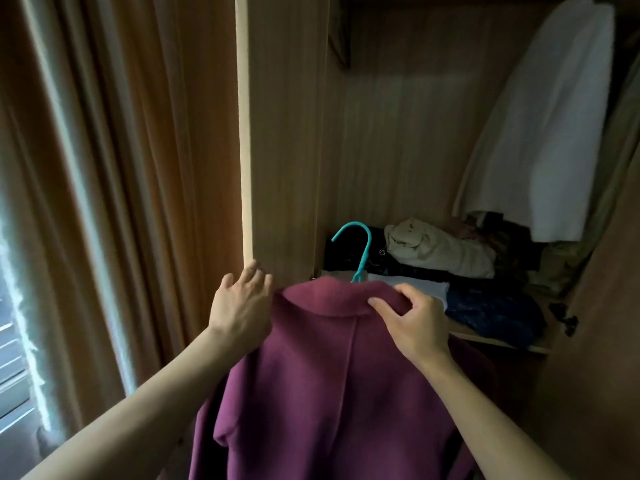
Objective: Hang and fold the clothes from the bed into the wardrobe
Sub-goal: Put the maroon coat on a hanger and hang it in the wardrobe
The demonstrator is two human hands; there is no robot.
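A plum-coloured coat (332, 382) hangs on a teal hanger (360, 251), whose hook sticks up above the collar. My right hand (412, 323) pinches the coat's collar at the right shoulder. My left hand (242, 303) is beside the coat's left shoulder with its fingers spread and relaxed, near the wardrobe's side panel (287, 140). The open wardrobe is straight ahead. The bed is out of view.
A shelf (505, 341) inside the wardrobe holds folded and bundled clothes, dark, blue and beige. A white garment (547, 126) hangs at the right. Orange-brown curtains (131, 168) and a window are on the left. A wardrobe door (602, 341) stands at the right.
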